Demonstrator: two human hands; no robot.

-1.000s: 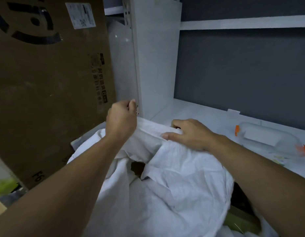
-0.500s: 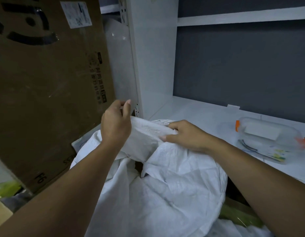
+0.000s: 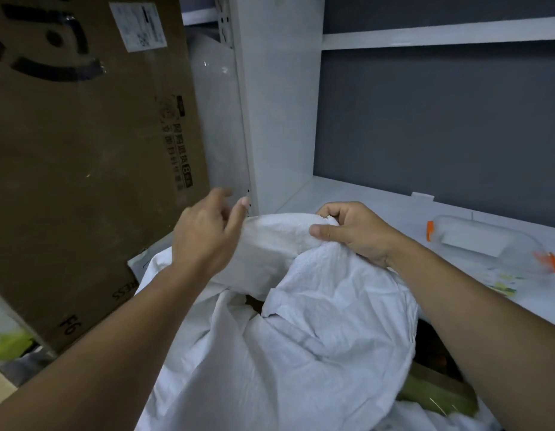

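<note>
A large white woven sack [image 3: 301,331] fills the lower middle of the view, its mouth rim raised toward the shelf. My right hand [image 3: 354,231] grips the rim at the top, thumb and curled fingers pinching the fabric. My left hand [image 3: 207,234] hovers just left of the rim with fingers spread and relaxed; it is blurred and holds nothing. A dark gap shows in the sack's folds below the rim.
A big brown cardboard box [image 3: 83,150] leans at the left. A white shelf upright [image 3: 276,104] stands behind the hands. On the white shelf surface [image 3: 379,206] at right lies a clear plastic container with orange clips [image 3: 487,244]. Something green [image 3: 438,396] shows below the sack.
My left hand has let go of the sack rim and opened, lifting slightly left. My right hand has curled tighter onto the rim.
</note>
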